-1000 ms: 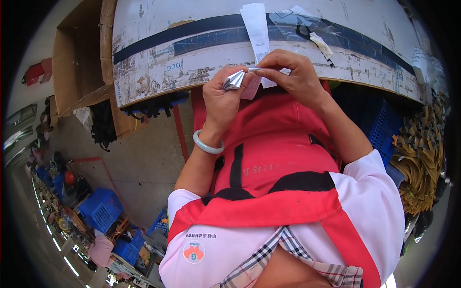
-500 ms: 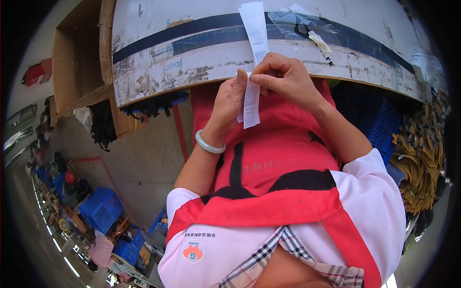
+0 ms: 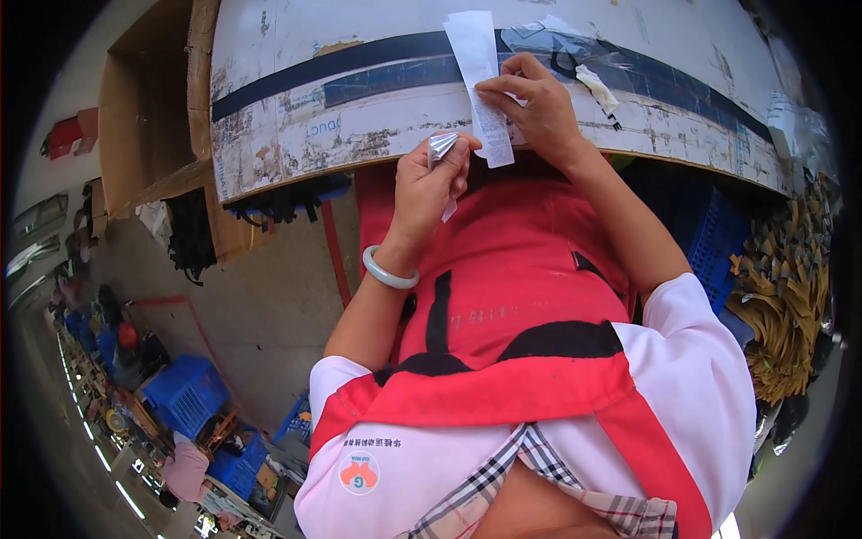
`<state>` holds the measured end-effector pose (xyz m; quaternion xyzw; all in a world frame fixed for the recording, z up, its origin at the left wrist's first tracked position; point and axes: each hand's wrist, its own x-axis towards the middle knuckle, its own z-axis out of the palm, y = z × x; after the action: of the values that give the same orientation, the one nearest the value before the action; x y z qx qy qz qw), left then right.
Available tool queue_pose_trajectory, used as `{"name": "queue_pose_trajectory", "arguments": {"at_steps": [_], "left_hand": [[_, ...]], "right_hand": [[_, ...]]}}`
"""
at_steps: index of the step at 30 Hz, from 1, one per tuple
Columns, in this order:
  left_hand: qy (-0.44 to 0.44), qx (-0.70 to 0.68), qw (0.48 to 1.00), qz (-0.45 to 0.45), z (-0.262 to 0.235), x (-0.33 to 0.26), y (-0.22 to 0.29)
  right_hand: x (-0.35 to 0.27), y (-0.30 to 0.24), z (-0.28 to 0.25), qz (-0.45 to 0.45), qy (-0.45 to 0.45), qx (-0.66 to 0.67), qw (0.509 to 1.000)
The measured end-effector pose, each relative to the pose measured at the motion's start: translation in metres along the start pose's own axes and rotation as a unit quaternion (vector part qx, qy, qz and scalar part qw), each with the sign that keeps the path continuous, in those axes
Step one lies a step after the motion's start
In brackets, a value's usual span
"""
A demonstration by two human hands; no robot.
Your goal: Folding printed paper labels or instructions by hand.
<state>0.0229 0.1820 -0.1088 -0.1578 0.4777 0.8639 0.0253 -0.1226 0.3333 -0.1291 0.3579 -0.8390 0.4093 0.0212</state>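
Observation:
My right hand [image 3: 544, 110] pinches the edge of a long white label strip [image 3: 486, 121] between thumb and fingers. Small print covers the strip's near part, and its far end lies over the worktable. Just to the left, at the table's front edge, my left hand [image 3: 429, 187] is closed around a small silvery-white piece [image 3: 442, 146]. That piece fans out in creases above the thumb, and a white tip shows under the hand. Most of it is hidden in the fingers. The left fingertips are close to the strip's near end; whether they touch it I cannot tell.
The scuffed white worktable [image 3: 377, 130] has a dark band across it. A clear plastic bag [image 3: 548, 38] and a small whitish item [image 3: 596, 83] lie beyond my right hand. An open cardboard box [image 3: 148, 108] stands left. Blue crates [image 3: 718, 242] and brown strips [image 3: 781, 296] are at right.
My hands have separated. The right one has moved up and away with the label strip, while the left has drawn slightly left, now showing a creased silvery piece.

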Motion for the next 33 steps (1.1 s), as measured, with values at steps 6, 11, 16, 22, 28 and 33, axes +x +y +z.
{"name": "queue_pose_trajectory", "arguments": {"at_steps": [6,11,16,22,28,33], "left_hand": [[0.082,0.087,0.991,0.068,0.000,0.003,0.006],[0.075,0.094,0.990,0.068,-0.001,0.006,0.002],[0.074,0.120,0.989,0.052,-0.008,0.003,0.000],[0.076,0.289,0.907,0.297,0.006,0.005,0.014],[0.056,0.264,0.929,0.254,-0.003,0.001,0.012],[0.074,0.236,0.944,0.217,0.001,-0.005,0.010]], "right_hand": [[0.001,-0.008,0.001,0.053,0.002,0.046,0.998],[0.008,0.005,0.008,0.039,0.000,0.048,0.998],[0.000,0.000,0.002,0.031,0.015,0.080,0.996],[-0.013,-0.049,-0.023,0.047,-0.061,0.225,0.971],[-0.014,-0.063,-0.031,0.045,-0.078,0.244,0.966],[-0.016,-0.059,-0.026,0.043,-0.077,0.258,0.962]]}}
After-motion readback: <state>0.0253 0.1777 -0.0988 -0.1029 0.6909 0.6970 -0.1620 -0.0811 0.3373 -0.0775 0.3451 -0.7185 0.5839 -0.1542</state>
